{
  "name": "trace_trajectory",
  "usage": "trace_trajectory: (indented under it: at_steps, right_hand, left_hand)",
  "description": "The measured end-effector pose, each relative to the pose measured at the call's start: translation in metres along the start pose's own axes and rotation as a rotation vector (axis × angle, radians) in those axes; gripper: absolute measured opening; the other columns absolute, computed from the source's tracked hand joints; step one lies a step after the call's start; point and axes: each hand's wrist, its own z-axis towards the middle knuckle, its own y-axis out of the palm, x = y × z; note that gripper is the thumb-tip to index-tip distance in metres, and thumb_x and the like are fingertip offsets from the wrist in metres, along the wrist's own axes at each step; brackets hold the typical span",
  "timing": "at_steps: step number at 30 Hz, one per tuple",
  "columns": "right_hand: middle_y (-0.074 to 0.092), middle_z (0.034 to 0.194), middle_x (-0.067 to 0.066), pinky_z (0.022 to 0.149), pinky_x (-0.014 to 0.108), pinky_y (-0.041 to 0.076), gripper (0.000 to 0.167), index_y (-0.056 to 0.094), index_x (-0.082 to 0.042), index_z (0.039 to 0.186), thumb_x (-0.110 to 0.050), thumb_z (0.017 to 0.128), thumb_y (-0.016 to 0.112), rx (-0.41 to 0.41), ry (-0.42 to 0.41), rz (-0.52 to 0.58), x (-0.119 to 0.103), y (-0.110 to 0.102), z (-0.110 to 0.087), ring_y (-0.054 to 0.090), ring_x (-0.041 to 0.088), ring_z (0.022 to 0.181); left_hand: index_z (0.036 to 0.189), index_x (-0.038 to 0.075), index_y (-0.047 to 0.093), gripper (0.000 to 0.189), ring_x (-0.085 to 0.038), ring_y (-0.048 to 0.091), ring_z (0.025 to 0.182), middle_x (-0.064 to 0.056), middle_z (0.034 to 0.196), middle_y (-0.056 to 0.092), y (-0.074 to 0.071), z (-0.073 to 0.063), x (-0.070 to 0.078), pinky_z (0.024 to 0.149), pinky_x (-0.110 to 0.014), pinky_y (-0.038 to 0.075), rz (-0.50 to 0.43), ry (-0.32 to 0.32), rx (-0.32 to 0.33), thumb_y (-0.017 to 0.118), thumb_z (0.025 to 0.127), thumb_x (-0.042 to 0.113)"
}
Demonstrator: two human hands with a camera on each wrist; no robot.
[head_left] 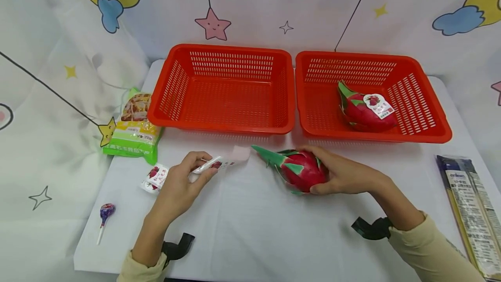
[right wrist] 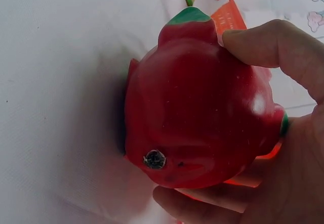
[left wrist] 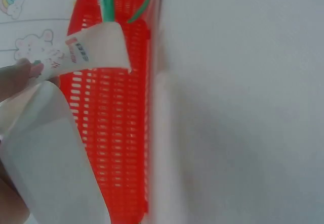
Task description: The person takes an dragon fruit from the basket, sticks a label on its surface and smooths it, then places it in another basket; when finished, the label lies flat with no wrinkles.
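My left hand (head_left: 179,190) pinches a white label sticker (head_left: 222,162) with a dragon fruit picture, between thumb and fingers. One end of the sticker sticks out pale and blank toward the right; in the left wrist view a broad white paper sheet (left wrist: 53,153) hangs below the printed strip (left wrist: 83,49). My right hand (head_left: 348,171) grips a red dragon fruit (head_left: 304,172) with green leaf tips on the table, its long green point directed at the sticker. Seen from the right wrist, the fruit's round stem end (right wrist: 197,97) faces the camera, thumb and fingers around it.
Two red baskets stand behind: a bare left one (head_left: 231,99) and a right one (head_left: 313,116) holding a labelled dragon fruit (head_left: 364,112). To the left lie a green snack bag (head_left: 135,132), more labels (head_left: 155,178) and a lollipop (head_left: 105,212). A long packet (head_left: 469,212) lies right.
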Motion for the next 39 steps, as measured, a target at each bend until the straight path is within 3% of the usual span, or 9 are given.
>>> trace_trajectory:
  at_steps: [6,9,12,15,18,23,30,35,39]
  right_hand:
    - [0.045,0.146,0.004,0.081,0.035,0.062,0.108,0.028,-0.024,0.158,-0.034,0.071,0.092,0.016,-0.005,-0.037,-0.003,-0.003,-0.002,0.04,0.032,0.137]
    - [0.048,0.144,0.001,0.082,0.035,0.062,0.103,0.031,-0.022,0.158,-0.04,0.074,0.089,0.054,-0.017,-0.117,-0.011,-0.004,-0.005,0.043,0.028,0.135]
    - [0.052,0.145,0.0,0.087,0.041,0.061,0.089,0.038,-0.021,0.155,-0.041,0.081,0.084,0.133,-0.075,-0.223,-0.027,-0.005,-0.009,0.047,0.026,0.133]
    - [0.058,0.143,-0.002,0.093,0.047,0.059,0.069,0.049,-0.022,0.15,-0.035,0.088,0.078,0.236,-0.191,-0.277,-0.052,-0.004,-0.007,0.054,0.022,0.13]
    - [0.066,0.134,-0.004,0.095,0.047,0.058,0.051,0.059,-0.021,0.14,-0.025,0.092,0.074,0.309,-0.338,-0.236,-0.074,0.001,0.005,0.062,0.016,0.122]
    - [0.072,0.115,-0.004,0.092,0.04,0.059,0.034,0.066,-0.016,0.127,-0.017,0.094,0.073,0.33,-0.516,-0.153,-0.096,0.013,0.029,0.067,0.01,0.105]
    - [0.072,0.099,-0.009,0.083,0.029,0.059,0.018,0.069,-0.017,0.113,-0.017,0.095,0.072,0.329,-0.553,-0.078,-0.099,0.026,0.043,0.067,0.003,0.09]
    - [0.073,0.095,-0.006,0.08,0.027,0.06,0.014,0.067,-0.015,0.109,-0.015,0.096,0.071,0.338,-0.558,-0.041,-0.099,0.028,0.046,0.068,0.005,0.086]
    - [0.072,0.096,-0.005,0.078,0.026,0.06,0.01,0.066,-0.015,0.105,-0.014,0.096,0.071,0.334,-0.558,-0.039,-0.098,0.028,0.046,0.067,0.006,0.087]
  left_hand:
    - [0.118,0.017,0.066,0.023,-0.014,0.057,0.075,-0.001,0.099,0.076,0.0,0.006,0.013,0.058,-0.023,0.045,-0.148,-0.028,0.0,0.071,0.097,0.025]
    - [0.117,0.019,0.068,0.021,-0.014,0.053,0.07,0.0,0.094,0.074,0.002,0.009,0.021,0.055,-0.023,0.043,-0.203,-0.037,-0.007,0.07,0.097,0.025]
    - [0.117,0.019,0.069,0.02,-0.012,0.051,0.063,0.002,0.088,0.071,0.006,0.012,0.03,0.052,-0.023,0.042,-0.21,0.004,-0.009,0.071,0.097,0.024]
    - [0.116,0.019,0.069,0.021,-0.011,0.052,0.062,0.003,0.088,0.072,0.01,0.014,0.039,0.052,-0.023,0.043,-0.178,0.059,-0.006,0.072,0.096,0.023]
    - [0.117,0.017,0.07,0.022,-0.009,0.057,0.067,0.002,0.093,0.074,0.013,0.017,0.047,0.057,-0.024,0.048,-0.156,0.115,-0.001,0.073,0.095,0.021]
    - [0.119,0.014,0.07,0.024,-0.009,0.066,0.083,0.001,0.104,0.077,0.021,0.022,0.058,0.071,-0.026,0.055,-0.157,0.193,-0.01,0.072,0.095,0.021]
    - [0.123,0.01,0.069,0.028,-0.01,0.069,0.087,-0.002,0.108,0.077,0.026,0.024,0.058,0.074,-0.028,0.058,-0.179,0.226,-0.04,0.069,0.098,0.023]
    - [0.141,0.009,0.06,0.038,-0.017,0.069,0.115,-0.005,0.134,0.069,0.024,0.024,0.05,0.096,-0.034,0.057,-0.28,0.222,-0.101,0.052,0.106,0.022]
    - [0.143,0.004,0.058,0.038,-0.02,0.061,0.131,-0.009,0.144,0.062,0.023,0.025,0.048,0.108,-0.033,0.051,-0.375,0.225,-0.134,0.045,0.109,0.016]
